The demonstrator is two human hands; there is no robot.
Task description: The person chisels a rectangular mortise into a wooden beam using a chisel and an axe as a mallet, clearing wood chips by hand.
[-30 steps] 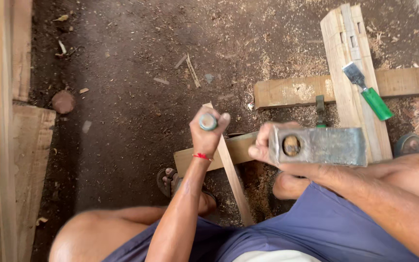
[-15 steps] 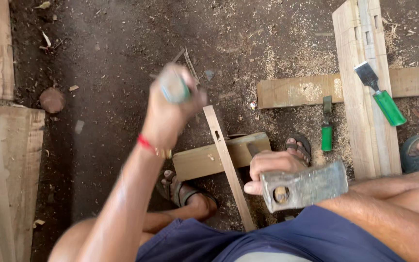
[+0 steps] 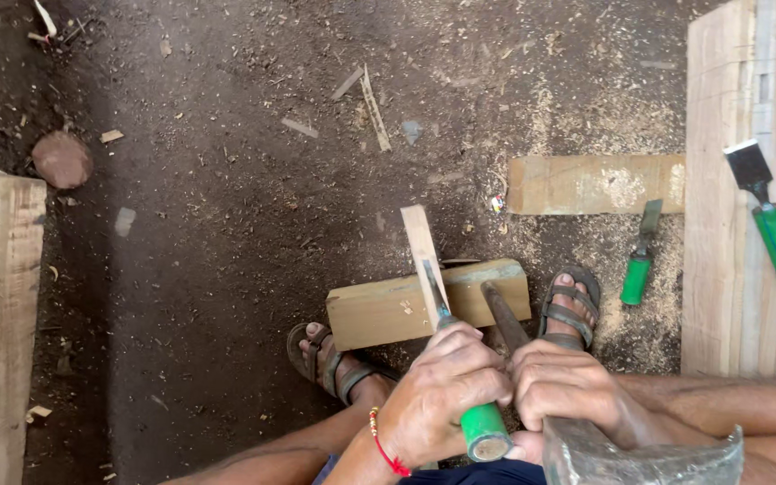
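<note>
Left hand point(image 3: 446, 391) grips green-handled chisel point(image 3: 460, 377), blade on thin slat point(image 3: 424, 256) across wood block point(image 3: 428, 305). Right hand point(image 3: 568, 386) clasps hammer point(image 3: 639, 454). Chiselling underway; next needs a square strike.

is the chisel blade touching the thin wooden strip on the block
Touching. In the head view the chisel held by the left hand has its blade lying against the thin wooden strip on the wooden block, with no visible gap.

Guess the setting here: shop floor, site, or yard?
Likely an informal outdoor carpentry spot, not a fitted shop. The ground is bare dirt strewn with sawdust and chips, planks lie straight on it, and green-handled chisels lie about. The left hand holds another chisel, the right hand a hammer.
</note>
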